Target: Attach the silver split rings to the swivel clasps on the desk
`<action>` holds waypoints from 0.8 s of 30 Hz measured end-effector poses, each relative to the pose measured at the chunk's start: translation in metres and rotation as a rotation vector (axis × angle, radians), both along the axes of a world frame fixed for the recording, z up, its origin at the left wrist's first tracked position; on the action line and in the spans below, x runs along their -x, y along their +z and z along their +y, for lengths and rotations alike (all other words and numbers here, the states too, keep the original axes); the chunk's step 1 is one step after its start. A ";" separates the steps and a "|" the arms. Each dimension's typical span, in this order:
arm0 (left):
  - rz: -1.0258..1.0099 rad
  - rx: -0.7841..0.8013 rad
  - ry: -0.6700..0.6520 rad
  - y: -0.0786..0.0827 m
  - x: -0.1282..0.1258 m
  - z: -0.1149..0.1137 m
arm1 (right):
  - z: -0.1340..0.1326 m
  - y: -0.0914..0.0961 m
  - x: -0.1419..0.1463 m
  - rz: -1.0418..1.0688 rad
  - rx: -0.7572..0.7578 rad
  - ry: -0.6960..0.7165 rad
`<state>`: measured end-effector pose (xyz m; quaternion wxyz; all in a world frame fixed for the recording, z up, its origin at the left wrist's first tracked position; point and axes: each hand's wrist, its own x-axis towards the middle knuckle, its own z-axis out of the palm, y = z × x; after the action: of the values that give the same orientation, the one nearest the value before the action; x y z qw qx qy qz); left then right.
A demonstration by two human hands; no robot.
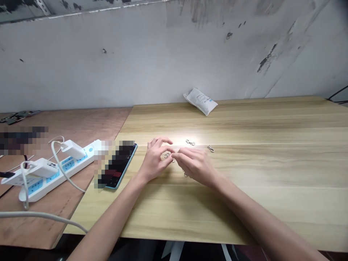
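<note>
My left hand [158,158] and my right hand [196,164] meet fingertip to fingertip above the wooden tabletop. Thumb and forefinger of the left hand are closed in a pinch, its other fingers loosely bent. Small metal rings [166,155] show in the gap behind that pinch. The right hand's fingers are pressed together at the same spot, and what they grip is hidden. Another small metal piece [185,174] peeks out under the right palm. Beyond the hands lie two small metal clasps with rings, a longer clasp [190,143] and a compact clasp [211,148].
A white plastic packet [201,101] lies by the wall at the back. Left of my hands is a phone [123,166]. A white power strip [66,166] with plugged-in chargers and cables rests on the brown table at the left.
</note>
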<state>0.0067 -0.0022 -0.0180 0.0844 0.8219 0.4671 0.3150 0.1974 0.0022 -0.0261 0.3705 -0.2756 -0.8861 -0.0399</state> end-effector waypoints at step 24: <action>0.288 -0.060 0.011 -0.005 0.017 0.011 | 0.016 0.009 -0.037 -0.152 0.586 0.021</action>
<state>-0.0102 0.0086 -0.0235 -0.0100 0.8580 0.4694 0.2084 0.2341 0.0177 -0.0173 0.2080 -0.3576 -0.8880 0.2009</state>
